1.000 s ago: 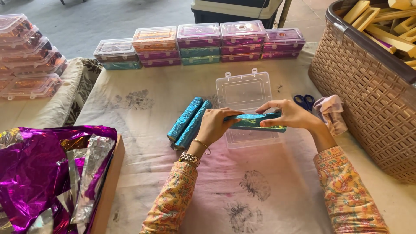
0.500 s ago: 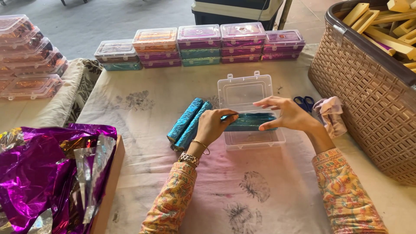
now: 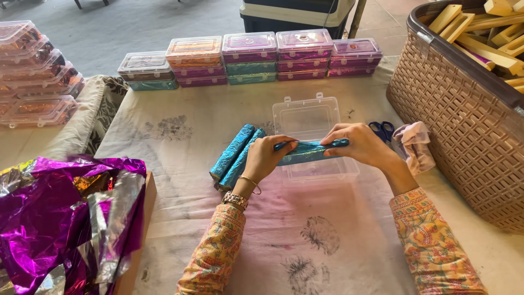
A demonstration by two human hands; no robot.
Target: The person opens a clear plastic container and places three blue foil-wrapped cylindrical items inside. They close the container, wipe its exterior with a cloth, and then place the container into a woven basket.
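**Head view: foil-wrapped stick going over the open case**

Head camera is showing both hands, left hand (image 3: 266, 158) and right hand (image 3: 360, 146), closing on the ends of a blue foil stick (image 3: 308, 152) above the clear plastic case (image 3: 314, 117). Keeping it level and lowering squarely would be seating it best, I judge.

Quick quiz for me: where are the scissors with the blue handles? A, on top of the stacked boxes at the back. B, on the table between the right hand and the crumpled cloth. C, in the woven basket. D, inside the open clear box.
B: the scissors lie on the table, just past the right hand, beside the crumpled cloth.
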